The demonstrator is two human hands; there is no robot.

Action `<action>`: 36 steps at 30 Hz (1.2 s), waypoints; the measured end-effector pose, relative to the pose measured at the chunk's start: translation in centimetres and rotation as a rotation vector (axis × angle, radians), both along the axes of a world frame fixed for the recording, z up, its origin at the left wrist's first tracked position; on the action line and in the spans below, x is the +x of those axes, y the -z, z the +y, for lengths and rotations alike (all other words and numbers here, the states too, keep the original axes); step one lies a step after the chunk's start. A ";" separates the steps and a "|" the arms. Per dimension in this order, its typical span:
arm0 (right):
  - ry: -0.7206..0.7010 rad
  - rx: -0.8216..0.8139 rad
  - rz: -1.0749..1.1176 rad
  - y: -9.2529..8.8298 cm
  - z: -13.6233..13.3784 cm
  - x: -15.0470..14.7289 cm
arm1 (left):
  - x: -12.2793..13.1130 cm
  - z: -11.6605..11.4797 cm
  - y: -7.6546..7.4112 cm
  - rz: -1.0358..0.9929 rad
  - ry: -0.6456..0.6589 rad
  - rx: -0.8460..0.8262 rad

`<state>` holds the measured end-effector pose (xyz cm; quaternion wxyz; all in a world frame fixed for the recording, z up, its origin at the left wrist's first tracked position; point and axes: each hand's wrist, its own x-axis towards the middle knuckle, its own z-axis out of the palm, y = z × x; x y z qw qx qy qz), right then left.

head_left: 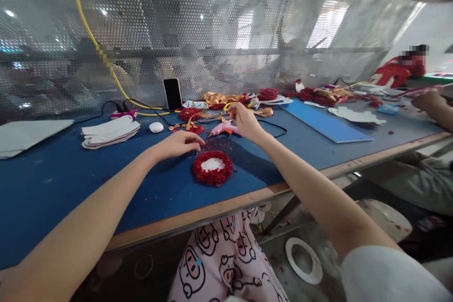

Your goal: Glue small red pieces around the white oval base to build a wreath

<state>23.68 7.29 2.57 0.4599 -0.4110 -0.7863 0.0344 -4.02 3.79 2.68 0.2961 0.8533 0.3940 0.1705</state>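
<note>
Your left hand [179, 144] is resting fingertips-down on the surface [53, 174], just beside the red wreath [213, 168], its grip loosely curled and holding nothing. Your right hand [244, 120] is pinching a yellow ribbon [229, 104] above the pink glue gun [222, 128]. The wreath is lying flat near the front edge; you are doing well to steady it while you are drawing ribbon clear of the nozzle. Behind, a phone [172, 94] is leaning on the mesh screen [226, 37], and a co-worker's hand [428, 100] is working at far right.

Bare forearms; white short sleeve [385, 273]; pink trousers [219, 264], black pig print.
</note>
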 end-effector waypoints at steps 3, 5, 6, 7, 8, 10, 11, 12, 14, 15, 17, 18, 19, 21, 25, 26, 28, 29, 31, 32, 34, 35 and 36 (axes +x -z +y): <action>0.075 0.084 -0.110 -1.5 0.7 -0.2 | -0.7 1.1 0.8 -0.099 -0.191 0.145; 0.166 0.051 -0.196 -2.1 0.8 -0.5 | -1.1 1.8 1.4 -0.157 -0.285 0.184; 0.224 0.028 -0.218 -2.2 0.7 -0.6 | -1.3 1.9 1.5 -0.191 -0.322 0.174; 0.291 0.007 -0.226 -2.1 0.6 -0.7 | -1.4 2.1 1.6 -0.209 -0.348 0.163; 0.354 -0.015 -0.242 -1.9 0.4 -0.7 | -1.6 2.1 1.7 -0.220 -0.373 0.160; 0.438 -0.050 -0.307 -1.3 -0.1 -0.6 | -1.8 2.1 1.5 -0.220 -0.419 0.176; 0.467 -0.061 -0.346 -1.1 -0.3 -0.4 | -1.9 2.0 1.5 -0.216 -0.447 0.199; 0.489 -0.070 -0.384 -0.8 -0.4 -0.1 | -1.9 2.0 1.4 -0.203 -0.470 0.230; 0.524 -0.093 -0.439 -0.6 -0.6 0.5 | -1.8 2.0 1.5 -0.166 -0.514 0.310; 0.530 -0.114 -0.459 -0.5 -0.7 0.9 | -1.7 2.0 1.6 -0.152 -0.533 0.347; 0.499 -0.183 -0.495 -0.5 -0.7 1.5 | -1.3 2.1 2.0 -0.130 -0.534 0.364; 0.466 -0.229 -0.515 -0.5 -0.6 1.8 | -1.0 2.1 2.3 -0.103 -0.499 0.355; 0.429 -0.271 -0.535 -0.4 -0.5 2.0 | -0.7 2.1 2.5 -0.075 -0.467 0.359; 0.363 -0.311 -0.581 -0.1 -0.2 2.3 | -0.2 2.2 2.9 -0.030 -0.447 0.367; 0.247 -0.299 -0.624 0.7 0.7 2.3 | 0.4 2.2 3.3 0.061 -0.446 0.414; 0.216 -0.308 -0.610 0.9 0.9 2.2 | 0.5 2.2 3.4 0.102 -0.422 0.455; 0.185 -0.327 -0.555 1.3 1.3 2.1 | 0.6 2.1 3.5 0.187 -0.350 0.565; 0.190 -0.333 -0.522 1.4 1.3 2.1 | 0.6 2.1 3.6 0.217 -0.317 0.614; 0.229 -0.340 -0.474 1.5 1.2 2.1 | 0.5 2.1 3.7 0.239 -0.268 0.657; 0.253 -0.343 -0.460 1.4 1.1 2.0 | 0.4 2.0 3.8 0.237 -0.253 0.655; 0.303 -0.342 -0.446 1.1 0.8 1.9 | 0.3 2.1 3.9 0.231 -0.222 0.633; 0.328 -0.336 -0.439 0.9 0.5 1.9 | 0.2 2.1 4.0 0.227 -0.203 0.623; 0.349 -0.328 -0.428 0.7 0.4 1.8 | 0.2 2.2 4.0 0.222 -0.185 0.617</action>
